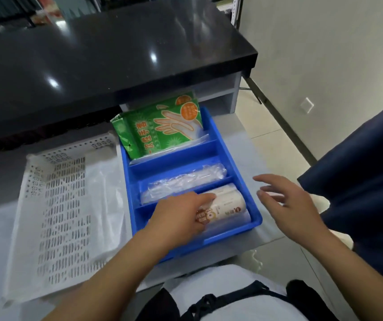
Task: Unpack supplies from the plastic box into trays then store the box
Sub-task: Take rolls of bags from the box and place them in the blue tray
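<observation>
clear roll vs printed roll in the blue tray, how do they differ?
The clear roll is see-through plastic; the printed roll is cream with a label. The printed roll lies in the nearest compartment, the clear roll in the one behind. Nothing touches the clear roll; the left hand holds the printed roll. Both lie on their sides across the blue tray.
</observation>
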`<state>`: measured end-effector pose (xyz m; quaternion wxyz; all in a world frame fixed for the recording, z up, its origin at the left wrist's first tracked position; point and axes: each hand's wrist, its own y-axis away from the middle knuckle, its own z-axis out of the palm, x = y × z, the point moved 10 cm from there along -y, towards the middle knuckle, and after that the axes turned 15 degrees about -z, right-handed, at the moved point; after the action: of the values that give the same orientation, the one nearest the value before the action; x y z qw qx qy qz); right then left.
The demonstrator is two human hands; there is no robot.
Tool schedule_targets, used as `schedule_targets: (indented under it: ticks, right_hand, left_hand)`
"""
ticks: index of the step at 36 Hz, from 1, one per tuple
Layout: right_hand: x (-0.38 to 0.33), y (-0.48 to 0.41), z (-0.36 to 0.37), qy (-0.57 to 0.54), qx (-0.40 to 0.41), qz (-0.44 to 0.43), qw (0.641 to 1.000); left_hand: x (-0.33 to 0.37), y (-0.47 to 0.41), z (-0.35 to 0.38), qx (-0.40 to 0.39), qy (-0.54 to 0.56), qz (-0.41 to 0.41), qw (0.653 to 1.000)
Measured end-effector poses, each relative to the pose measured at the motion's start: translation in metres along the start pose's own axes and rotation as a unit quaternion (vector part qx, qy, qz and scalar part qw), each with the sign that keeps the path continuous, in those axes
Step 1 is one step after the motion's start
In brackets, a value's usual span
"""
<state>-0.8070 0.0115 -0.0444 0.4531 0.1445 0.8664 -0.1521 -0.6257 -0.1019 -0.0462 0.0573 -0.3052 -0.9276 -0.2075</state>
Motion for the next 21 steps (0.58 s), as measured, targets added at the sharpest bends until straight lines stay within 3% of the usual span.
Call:
schedule_targets:
  ticks: [6, 18, 21]
  right_hand:
    - [0.004, 0.022, 0.026, -0.035, -0.057, 0.012, 0.998]
    - [-0.002, 0.012, 0.039, 0.089, -0.136, -0.018, 0.987]
    - [-0.012, 0.005, 0.04, 0.14, -0.148, -0.068, 0.977]
  left_hand:
    - [0.013, -0.018, 0.014, 0.013, -0.03, -0.008, 0.999]
    - [0.014, -0.013, 0.027, -0.016, 0.01, -0.033, 0.999]
    - [0.014, -0.012, 0.029, -0.028, 0.009, -0.034, 0.999]
